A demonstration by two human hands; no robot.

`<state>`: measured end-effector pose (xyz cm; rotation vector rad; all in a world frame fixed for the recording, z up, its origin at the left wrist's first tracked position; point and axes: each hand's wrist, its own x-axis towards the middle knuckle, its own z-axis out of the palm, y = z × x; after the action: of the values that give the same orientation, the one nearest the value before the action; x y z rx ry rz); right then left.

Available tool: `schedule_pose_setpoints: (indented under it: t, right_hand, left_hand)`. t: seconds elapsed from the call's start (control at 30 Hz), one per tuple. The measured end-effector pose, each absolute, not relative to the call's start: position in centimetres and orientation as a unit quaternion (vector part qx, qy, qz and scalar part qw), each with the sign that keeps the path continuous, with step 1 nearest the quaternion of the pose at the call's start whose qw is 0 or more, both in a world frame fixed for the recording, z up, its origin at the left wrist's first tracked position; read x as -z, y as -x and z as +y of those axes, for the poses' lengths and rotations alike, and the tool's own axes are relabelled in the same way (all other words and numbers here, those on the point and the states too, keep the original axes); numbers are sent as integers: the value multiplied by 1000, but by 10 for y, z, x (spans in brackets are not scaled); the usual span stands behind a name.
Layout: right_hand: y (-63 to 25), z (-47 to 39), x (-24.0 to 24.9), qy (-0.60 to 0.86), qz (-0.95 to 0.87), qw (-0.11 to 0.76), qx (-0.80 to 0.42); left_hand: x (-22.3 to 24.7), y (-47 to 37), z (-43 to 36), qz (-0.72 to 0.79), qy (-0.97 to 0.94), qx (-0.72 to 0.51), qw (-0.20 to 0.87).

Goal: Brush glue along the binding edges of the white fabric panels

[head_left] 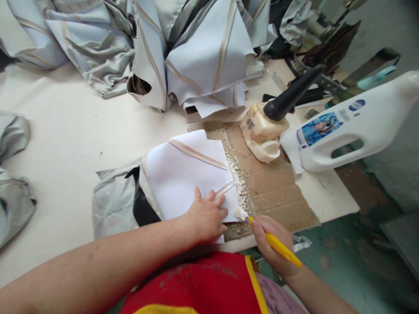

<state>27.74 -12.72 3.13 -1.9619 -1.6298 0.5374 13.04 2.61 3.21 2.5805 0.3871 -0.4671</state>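
Note:
My left hand (207, 214) lies flat with spread fingers on a white fabric piece (176, 174) that has beige strips along it. My right hand (273, 240) is closed around a yellow-handled brush (283, 249). The bristles touch the right edge of the white piece, near its lower corner. Under that edge runs a crusted, glue-spattered strip (240, 187) on a brown cardboard sheet (275, 192). Grey fabric (114, 200) and a black part extend from the left side of the piece.
Several white and grey sewn pieces (209, 56) are heaped along the back, with more grey fabric (15, 205) at the far left. A stained container (262, 131) with a black-handled tool and a large white bottle (350, 126) stand at the right.

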Motion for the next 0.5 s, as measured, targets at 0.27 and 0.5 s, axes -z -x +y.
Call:
schedule_pose_setpoints:
  t: [0.27,0.5]
  right_hand:
    - [-275,-124,-35,688,-656,257,-175]
    - [-283,-126,-39,719,-602,282,-203]
  left_hand:
    - [-34,-129,28,136,-943,167,255]
    - [-75,-127,101,105,-943,160,274]
